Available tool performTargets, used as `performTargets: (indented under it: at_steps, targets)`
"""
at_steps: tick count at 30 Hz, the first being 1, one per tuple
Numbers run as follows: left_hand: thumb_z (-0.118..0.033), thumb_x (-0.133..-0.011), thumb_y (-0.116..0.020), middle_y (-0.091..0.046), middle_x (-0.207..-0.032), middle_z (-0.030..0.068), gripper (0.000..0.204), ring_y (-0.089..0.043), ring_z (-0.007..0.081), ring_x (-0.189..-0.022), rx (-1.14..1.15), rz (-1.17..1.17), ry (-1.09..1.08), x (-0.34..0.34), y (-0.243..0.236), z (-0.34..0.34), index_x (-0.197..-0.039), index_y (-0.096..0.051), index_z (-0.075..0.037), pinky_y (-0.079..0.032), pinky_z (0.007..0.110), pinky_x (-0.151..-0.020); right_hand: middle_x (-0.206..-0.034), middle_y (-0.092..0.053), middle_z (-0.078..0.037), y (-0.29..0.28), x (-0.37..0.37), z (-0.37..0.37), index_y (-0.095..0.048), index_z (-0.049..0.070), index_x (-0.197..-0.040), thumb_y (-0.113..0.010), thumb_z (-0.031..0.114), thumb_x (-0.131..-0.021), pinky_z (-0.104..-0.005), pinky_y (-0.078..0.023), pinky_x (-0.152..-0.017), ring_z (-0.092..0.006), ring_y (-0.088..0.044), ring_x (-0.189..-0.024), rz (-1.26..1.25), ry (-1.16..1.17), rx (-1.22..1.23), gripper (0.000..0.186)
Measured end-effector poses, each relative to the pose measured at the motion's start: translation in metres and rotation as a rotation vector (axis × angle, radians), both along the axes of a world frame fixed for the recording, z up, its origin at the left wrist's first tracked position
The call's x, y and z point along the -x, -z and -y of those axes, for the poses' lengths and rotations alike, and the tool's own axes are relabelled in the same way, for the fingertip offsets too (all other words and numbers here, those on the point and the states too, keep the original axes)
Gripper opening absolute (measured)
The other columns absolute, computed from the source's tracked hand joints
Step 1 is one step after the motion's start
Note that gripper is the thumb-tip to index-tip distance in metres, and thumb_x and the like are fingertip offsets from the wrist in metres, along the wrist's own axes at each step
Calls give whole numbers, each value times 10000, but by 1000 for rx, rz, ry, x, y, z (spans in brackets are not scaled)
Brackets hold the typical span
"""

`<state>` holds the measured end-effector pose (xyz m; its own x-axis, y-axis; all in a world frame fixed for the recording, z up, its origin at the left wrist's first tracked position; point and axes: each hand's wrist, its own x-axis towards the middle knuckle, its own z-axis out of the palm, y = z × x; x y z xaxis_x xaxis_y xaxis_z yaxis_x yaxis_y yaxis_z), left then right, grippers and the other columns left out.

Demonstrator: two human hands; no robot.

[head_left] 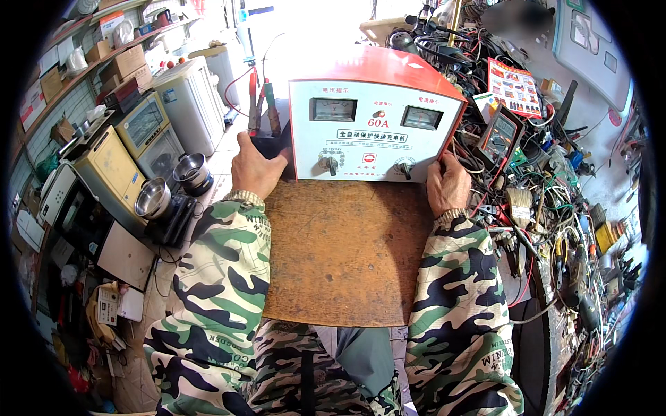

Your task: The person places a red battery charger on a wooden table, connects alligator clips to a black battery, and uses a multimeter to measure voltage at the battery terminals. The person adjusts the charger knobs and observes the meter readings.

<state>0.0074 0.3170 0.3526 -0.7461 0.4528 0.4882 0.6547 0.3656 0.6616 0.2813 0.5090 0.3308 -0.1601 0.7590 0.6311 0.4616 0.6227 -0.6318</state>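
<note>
A battery charger [381,132] with a red case and a white front panel stands at the far end of the wooden table. Two needle meters and two black knobs are on its front. My right hand [448,186] is closed round its lower right corner, fingertips partly hidden. Against its left side is a black battery [269,143], mostly covered. Two clamps stand up from it, a red-handled clamp [252,97] and a green-handled clamp [269,104]. My left hand [257,166] grips the near side of the battery, thumb toward the charger.
The worn wooden tabletop [340,256] lies before me. A heap of cables and tools rises on the right, with a multimeter [498,139] and a paintbrush [519,206]. Small appliances [114,166] and metal bowls [152,199] line the left, below loaded shelves.
</note>
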Motion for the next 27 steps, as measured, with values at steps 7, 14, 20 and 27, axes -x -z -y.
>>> performTargets:
  at_steps: [7,14,20,27]
  targets:
    - [-428,-763,-814,-686,-973,294,760,-699,440,-922,15,-2,-19,-3,-2,0,-1212,-413,36,-546,456,-850,-879,-684,-287,0,-1,0,-714,-18,-996,-583,172,-901,-486,-543,-750,-465,-678,-857,-15,-17,-19,249]
    - [-424,-765,-813,-689,-969,288,772,-700,435,-928,16,-5,-14,-1,0,-1,-1234,-410,39,-547,454,-856,-881,-689,-281,1,-1,-1,-715,-18,-1000,-590,179,-901,-485,-543,-745,-459,-683,-848,-11,-9,4,253]
    - [-415,-768,-813,-691,-988,282,818,-702,425,-940,30,24,-20,-4,-4,0,-1304,-395,39,-545,449,-869,-875,-686,-284,1,-1,-1,-714,-15,-1007,-589,193,-904,-492,-540,-745,-461,-681,-848,-17,-8,-11,263]
    - [-412,-770,-817,-673,-1054,311,855,-687,434,-1000,6,13,-26,-4,-2,-2,-1325,-375,65,-536,447,-900,-872,-682,-286,2,0,-1,-715,0,-1011,-586,202,-903,-496,-536,-757,-471,-671,-852,1,-2,-9,263]
